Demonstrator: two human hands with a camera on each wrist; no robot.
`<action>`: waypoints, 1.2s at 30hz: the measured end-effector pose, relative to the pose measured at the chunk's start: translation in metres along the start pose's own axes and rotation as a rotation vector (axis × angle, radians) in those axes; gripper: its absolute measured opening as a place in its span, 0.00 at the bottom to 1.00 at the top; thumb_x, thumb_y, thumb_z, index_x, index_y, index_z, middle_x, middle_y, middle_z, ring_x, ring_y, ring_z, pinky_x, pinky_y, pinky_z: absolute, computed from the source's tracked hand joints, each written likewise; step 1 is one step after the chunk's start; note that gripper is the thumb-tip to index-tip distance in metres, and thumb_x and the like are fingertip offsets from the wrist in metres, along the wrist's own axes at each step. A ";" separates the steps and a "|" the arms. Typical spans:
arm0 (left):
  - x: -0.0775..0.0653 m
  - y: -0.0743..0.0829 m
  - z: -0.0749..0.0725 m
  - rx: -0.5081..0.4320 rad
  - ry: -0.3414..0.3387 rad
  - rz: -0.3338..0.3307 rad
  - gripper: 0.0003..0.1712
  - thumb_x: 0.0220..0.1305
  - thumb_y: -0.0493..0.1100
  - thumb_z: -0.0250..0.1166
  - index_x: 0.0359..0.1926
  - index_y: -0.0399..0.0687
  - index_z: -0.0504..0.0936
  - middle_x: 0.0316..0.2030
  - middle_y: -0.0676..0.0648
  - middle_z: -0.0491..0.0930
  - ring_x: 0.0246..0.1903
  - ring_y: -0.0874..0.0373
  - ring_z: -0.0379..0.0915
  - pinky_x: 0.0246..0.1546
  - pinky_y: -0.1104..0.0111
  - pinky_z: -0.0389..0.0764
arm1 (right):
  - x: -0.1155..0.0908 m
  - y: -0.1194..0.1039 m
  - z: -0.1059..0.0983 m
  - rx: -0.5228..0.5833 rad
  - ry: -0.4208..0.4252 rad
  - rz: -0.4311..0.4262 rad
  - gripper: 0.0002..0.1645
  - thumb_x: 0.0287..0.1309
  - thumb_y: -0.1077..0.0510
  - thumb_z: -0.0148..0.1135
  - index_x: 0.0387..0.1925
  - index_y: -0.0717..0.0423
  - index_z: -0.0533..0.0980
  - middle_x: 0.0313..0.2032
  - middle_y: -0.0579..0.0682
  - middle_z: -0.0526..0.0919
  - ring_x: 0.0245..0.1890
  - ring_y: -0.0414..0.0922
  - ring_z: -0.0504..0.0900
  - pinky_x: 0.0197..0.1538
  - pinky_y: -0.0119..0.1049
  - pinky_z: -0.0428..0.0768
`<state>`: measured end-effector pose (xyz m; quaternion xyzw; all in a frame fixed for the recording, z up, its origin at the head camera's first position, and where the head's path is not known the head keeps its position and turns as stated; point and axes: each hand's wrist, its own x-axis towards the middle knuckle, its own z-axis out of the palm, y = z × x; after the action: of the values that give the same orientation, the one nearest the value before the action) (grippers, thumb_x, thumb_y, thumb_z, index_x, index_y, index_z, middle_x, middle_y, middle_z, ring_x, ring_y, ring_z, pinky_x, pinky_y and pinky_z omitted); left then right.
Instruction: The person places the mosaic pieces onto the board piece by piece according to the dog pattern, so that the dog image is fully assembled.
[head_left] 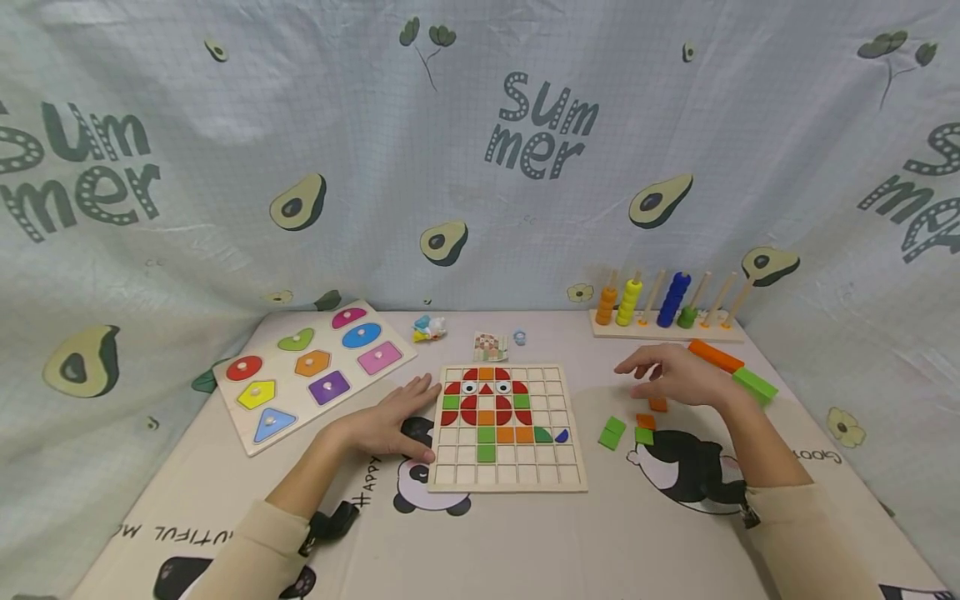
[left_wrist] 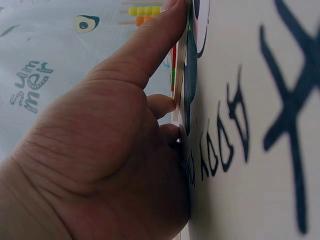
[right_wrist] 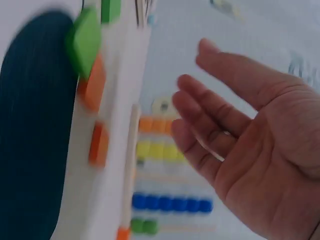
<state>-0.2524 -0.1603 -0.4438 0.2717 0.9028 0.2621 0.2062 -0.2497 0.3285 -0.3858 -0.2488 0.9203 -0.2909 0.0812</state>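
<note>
A wooden grid board (head_left: 534,475) lies mid-table, partly filled with red, green, orange and blue tiles that form a figure with two round eyes. My left hand (head_left: 386,421) rests at the board's left edge, thumb and fingers spread along it; the left wrist view shows the thumb (left_wrist: 145,45) against that edge. To the right of the board, my right hand (head_left: 675,375) hovers over the table with relaxed fingers and holds nothing. Below it lie loose orange tiles (head_left: 646,421) and green tiles (head_left: 612,432). In the right wrist view the palm (right_wrist: 270,155) faces the camera, bare.
A shape puzzle board (head_left: 281,446) with knobbed pieces lies at the left. Behind the grid board are a small picture card (head_left: 491,347) and a small toy figure (head_left: 429,328). A bead counting rack (head_left: 667,331) stands at the back right, near orange (head_left: 716,356) and green blocks (head_left: 754,385).
</note>
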 end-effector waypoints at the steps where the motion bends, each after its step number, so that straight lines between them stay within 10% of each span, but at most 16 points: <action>1: 0.000 0.000 0.000 0.000 0.000 0.001 0.63 0.44 0.70 0.70 0.76 0.65 0.46 0.76 0.55 0.34 0.75 0.51 0.26 0.71 0.44 0.39 | -0.002 0.007 -0.002 0.012 -0.005 0.029 0.20 0.56 0.59 0.68 0.51 0.51 0.81 0.48 0.51 0.83 0.46 0.52 0.79 0.45 0.37 0.80; 19: -0.001 0.003 -0.002 0.011 -0.003 0.019 0.63 0.46 0.68 0.70 0.76 0.60 0.46 0.76 0.51 0.35 0.74 0.47 0.26 0.70 0.43 0.38 | -0.013 0.051 -0.001 0.053 -0.080 0.246 0.11 0.48 0.63 0.72 0.36 0.51 0.83 0.32 0.47 0.83 0.33 0.47 0.76 0.40 0.38 0.79; 36: 0.001 0.003 -0.002 0.023 -0.017 -0.006 0.64 0.44 0.70 0.70 0.76 0.64 0.44 0.76 0.54 0.33 0.75 0.50 0.25 0.71 0.45 0.38 | 0.001 0.025 -0.003 0.258 0.106 0.123 0.08 0.56 0.63 0.67 0.39 0.58 0.79 0.37 0.56 0.82 0.34 0.52 0.83 0.37 0.38 0.84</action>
<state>-0.2531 -0.1585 -0.4413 0.2737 0.9047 0.2486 0.2115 -0.2620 0.3474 -0.3980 -0.1636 0.8918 -0.4139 0.0816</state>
